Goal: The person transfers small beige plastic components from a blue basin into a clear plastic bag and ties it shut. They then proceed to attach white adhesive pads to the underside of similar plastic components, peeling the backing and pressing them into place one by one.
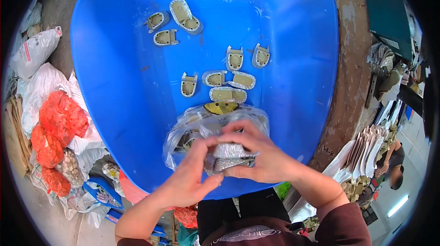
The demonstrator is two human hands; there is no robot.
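My right hand [262,153] curls around a small stack of glittery silver shoe heels [231,154], thumb at the near side and fingers over the far side. From the other side, my left hand [192,175] closes on the same stack, its fingertips at the top and its thumb at the lower edge. Underneath lies a clear plastic bag [172,136] with more pieces inside, partly hidden by my hands. A yellowish piece [221,108] shows at the bag's far edge. Just beyond, several loose silver-edged heels with beige insides [228,94] lie on the blue tub's floor.
The large blue tub [293,122] surrounds the work. More heels [183,14] lie at its far left. Red plastic bags [62,117] and white sacks [39,53] crowd the left floor. Stacked flat pieces [366,149] stand at right, with another person [392,165] beyond.
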